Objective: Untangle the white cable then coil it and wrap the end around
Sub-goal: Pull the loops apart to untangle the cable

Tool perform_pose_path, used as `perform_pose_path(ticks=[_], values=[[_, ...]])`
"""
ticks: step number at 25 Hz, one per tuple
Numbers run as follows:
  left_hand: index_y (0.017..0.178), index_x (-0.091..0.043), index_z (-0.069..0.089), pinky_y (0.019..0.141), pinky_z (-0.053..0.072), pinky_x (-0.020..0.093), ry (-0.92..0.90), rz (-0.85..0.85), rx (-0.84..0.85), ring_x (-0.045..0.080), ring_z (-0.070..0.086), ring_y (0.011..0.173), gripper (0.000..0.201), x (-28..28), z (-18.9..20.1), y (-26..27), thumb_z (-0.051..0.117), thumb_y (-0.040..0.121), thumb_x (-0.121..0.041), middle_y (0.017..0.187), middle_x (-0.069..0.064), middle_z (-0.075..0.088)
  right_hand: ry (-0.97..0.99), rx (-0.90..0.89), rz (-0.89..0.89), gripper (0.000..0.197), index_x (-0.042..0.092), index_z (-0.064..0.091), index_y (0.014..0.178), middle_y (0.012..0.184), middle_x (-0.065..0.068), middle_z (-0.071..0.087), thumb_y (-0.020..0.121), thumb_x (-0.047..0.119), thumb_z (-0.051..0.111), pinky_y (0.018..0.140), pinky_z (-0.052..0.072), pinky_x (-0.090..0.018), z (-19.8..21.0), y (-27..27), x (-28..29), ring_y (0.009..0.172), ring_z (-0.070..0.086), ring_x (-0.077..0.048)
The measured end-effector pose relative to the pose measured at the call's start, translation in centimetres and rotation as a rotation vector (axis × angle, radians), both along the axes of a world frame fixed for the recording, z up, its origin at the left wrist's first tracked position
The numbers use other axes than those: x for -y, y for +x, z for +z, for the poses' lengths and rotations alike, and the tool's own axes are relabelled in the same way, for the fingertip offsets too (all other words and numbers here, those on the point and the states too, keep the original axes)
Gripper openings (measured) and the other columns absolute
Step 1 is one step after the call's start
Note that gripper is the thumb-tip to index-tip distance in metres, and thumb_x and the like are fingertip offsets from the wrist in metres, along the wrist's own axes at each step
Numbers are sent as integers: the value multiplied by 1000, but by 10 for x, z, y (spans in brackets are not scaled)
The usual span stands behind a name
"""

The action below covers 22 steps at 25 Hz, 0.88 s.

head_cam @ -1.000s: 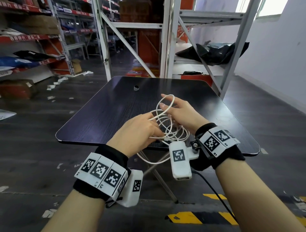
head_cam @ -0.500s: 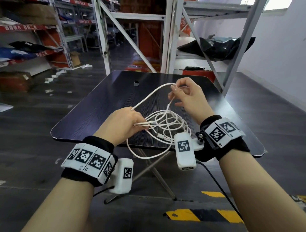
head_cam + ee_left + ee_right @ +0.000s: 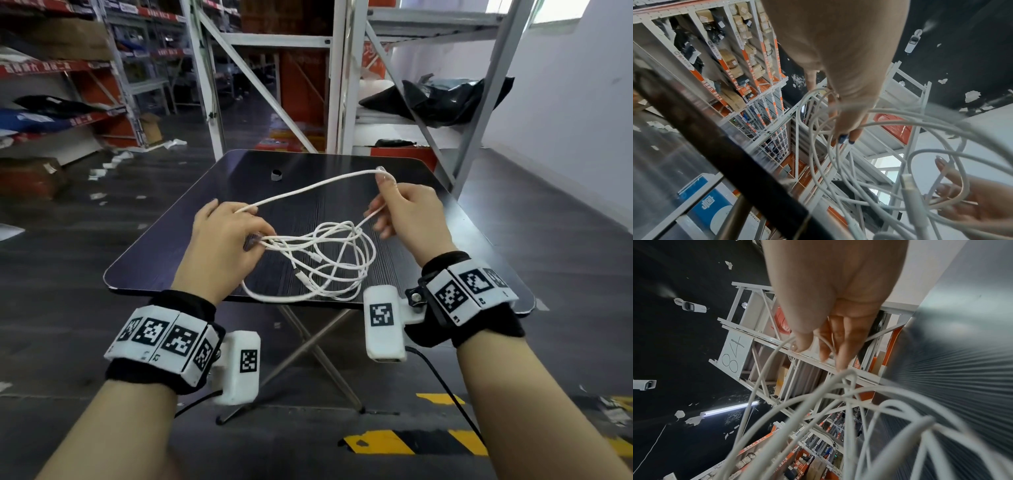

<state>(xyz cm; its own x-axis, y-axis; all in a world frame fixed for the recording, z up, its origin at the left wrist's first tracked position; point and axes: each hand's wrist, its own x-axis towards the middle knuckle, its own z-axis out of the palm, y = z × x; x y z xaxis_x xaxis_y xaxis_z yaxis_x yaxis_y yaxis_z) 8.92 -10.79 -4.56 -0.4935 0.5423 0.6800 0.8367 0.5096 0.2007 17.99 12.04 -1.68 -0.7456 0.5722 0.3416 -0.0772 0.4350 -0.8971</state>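
Note:
A thin white cable [image 3: 329, 260] hangs in several tangled loops above the near half of a dark table [image 3: 164, 253]. My left hand [image 3: 226, 240] pinches a bundle of strands at the left side of the tangle, and one strand runs over its fingers. My right hand [image 3: 407, 212] is raised at the right and pinches a length of cable, which arches over its fingertips and runs back to the left hand. A connector plug [image 3: 303, 275] dangles inside the loops. The wrist views show blurred cable loops [image 3: 869, 146] [image 3: 849, 410] under each hand's curled fingers.
A small dark ring [image 3: 276, 174] lies on the far part of the table. White metal shelving [image 3: 335, 75] stands right behind the table, with black bags [image 3: 442, 99] on its shelf. Racks with red trim [image 3: 61, 68] line the left. Yellow-black floor tape [image 3: 411, 442] runs below.
My hands have moved apart. The right hand rose and pulled a strand up and to the right, and the tangle has opened into wider loops.

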Motion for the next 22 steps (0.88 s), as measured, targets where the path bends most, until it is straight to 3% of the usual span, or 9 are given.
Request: perform_pose_path(ticks=[3, 6, 9, 11, 14, 17, 19, 22], values=[[76, -17, 72, 108, 21, 56, 62, 130, 106, 23, 52, 121, 17, 4, 3, 4, 70, 72, -1, 88, 0, 69, -174, -78, 113, 31, 7, 62, 72, 76, -14, 69, 92, 30, 58, 65, 58, -26, -4, 2, 4, 64, 68, -17], [79, -19, 71, 109, 14, 48, 79, 179, 234, 17, 43, 131, 15, 10, 3, -1, 68, 76, -5, 93, -2, 68, -226, -103, 180, 8, 8, 66, 80, 75, -9, 66, 86, 4, 63, 68, 55, -18, -2, 10, -1, 63, 65, -8], [81, -22, 71, 107, 17, 45, 44, 180, 288, 13, 42, 131, 12, 10, 3, -4, 68, 78, -10, 86, -6, 66, -116, -76, 82, 7, 17, 66, 84, 77, -2, 66, 88, 12, 63, 76, 55, -26, 1, 22, -10, 74, 63, -11], [80, -21, 72, 105, 25, 46, 39, 157, 275, 15, 46, 127, 13, 5, 2, -1, 69, 77, -10, 85, -6, 65, -180, -88, 75, 8, 20, 60, 87, 71, 4, 65, 93, 17, 56, 74, 54, -32, 1, 27, -11, 76, 64, -13], [81, -22, 73, 89, 44, 45, 39, 105, 296, 19, 53, 109, 15, 2, 2, 4, 68, 77, -8, 89, -2, 67, -387, -217, 157, 10, 19, 62, 89, 56, 8, 55, 94, 14, 55, 57, 55, -25, 4, 29, -10, 52, 55, -7], [85, -23, 74, 79, 43, 33, 65, 157, 300, 15, 51, 105, 17, 1, 2, 6, 64, 79, -10, 90, -1, 66, -255, -279, 62, 14, 26, 70, 86, 62, 15, 59, 88, 14, 63, 52, 43, -13, 10, 33, -15, 54, 51, 2], [87, -23, 74, 81, 41, 34, 82, 199, 265, 17, 52, 105, 18, 1, 3, 6, 64, 79, -10, 91, 2, 66, -116, -256, 47, 16, 24, 71, 89, 71, 13, 62, 84, 9, 67, 59, 41, -8, 8, 33, -20, 61, 53, 5], [87, -25, 74, 84, 42, 38, 88, 242, 246, 20, 54, 104, 20, 2, 3, 4, 63, 78, -11, 93, 4, 66, 75, -70, -43, 19, 19, 71, 96, 64, 9, 53, 80, 9, 72, 64, 42, -11, -1, 29, -24, 58, 47, -2]])
